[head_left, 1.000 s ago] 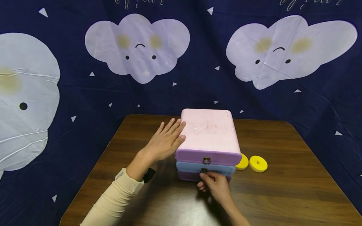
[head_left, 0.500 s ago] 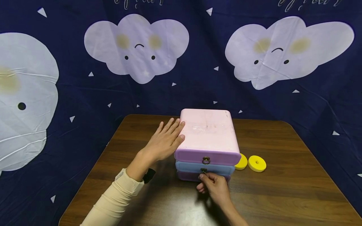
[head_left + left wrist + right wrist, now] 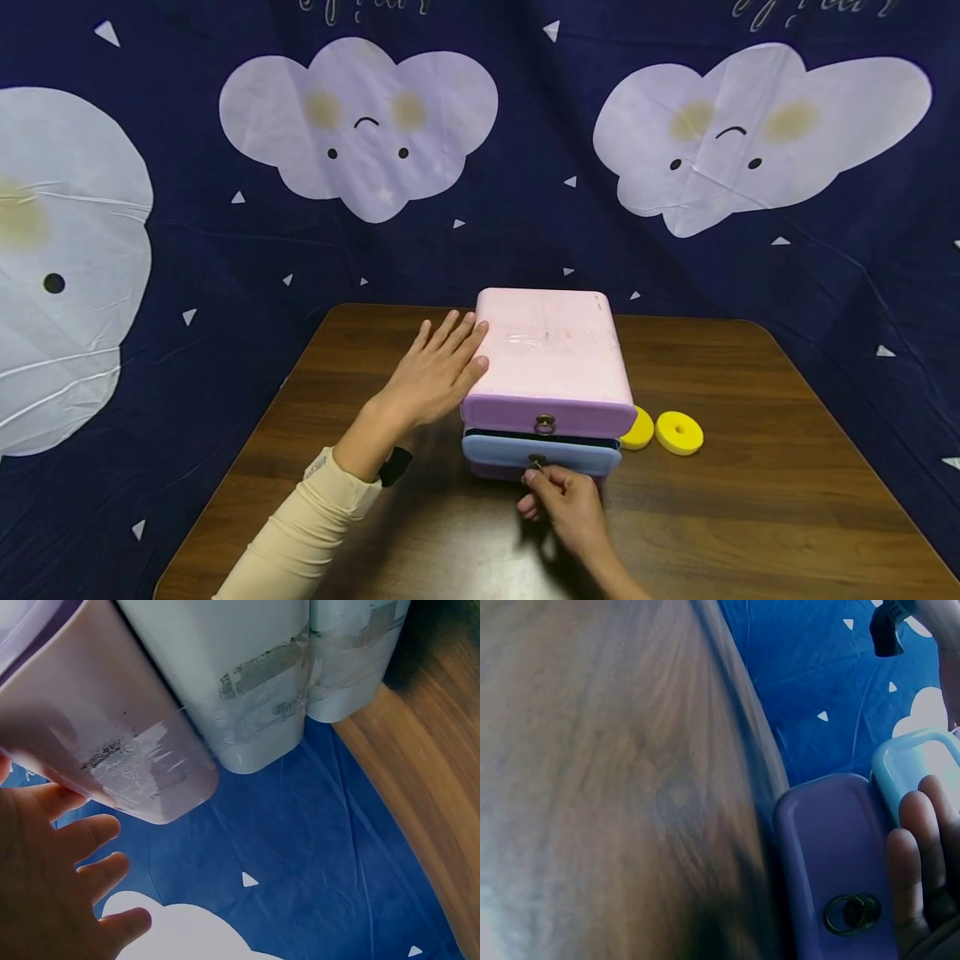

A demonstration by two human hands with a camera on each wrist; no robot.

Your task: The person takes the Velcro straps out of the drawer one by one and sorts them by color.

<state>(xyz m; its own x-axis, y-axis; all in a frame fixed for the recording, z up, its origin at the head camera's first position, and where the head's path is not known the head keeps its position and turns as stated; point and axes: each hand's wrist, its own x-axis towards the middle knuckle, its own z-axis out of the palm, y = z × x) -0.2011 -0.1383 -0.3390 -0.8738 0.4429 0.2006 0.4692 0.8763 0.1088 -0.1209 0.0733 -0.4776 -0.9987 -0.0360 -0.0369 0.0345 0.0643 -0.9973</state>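
A pink-topped drawer box (image 3: 555,346) stands on the table with its stacked fronts facing me. My left hand (image 3: 431,375) lies with straight, spread fingers against its upper left edge; the left wrist view shows these fingers beside the taped pink side (image 3: 142,761). My right hand (image 3: 573,508) pinches the small metal pull of the blue middle drawer (image 3: 495,451), which stands slightly out with a dark gap above it. The upper purple drawer (image 3: 502,414) is closed. In the right wrist view the lower purple drawer (image 3: 836,840) shows its own ring pull (image 3: 868,909).
Two yellow discs lie to the right of the box: one ring (image 3: 680,433) with a centre hole, and another disc (image 3: 636,429) partly hidden behind the box. The brown wooden table (image 3: 750,517) ends at a dark blue cloud-print cloth (image 3: 540,233).
The blue drawer has slid a little toward me, opening a dark gap above its front. My right hand has moved slightly nearer with it; the left hand stays at the box edge.
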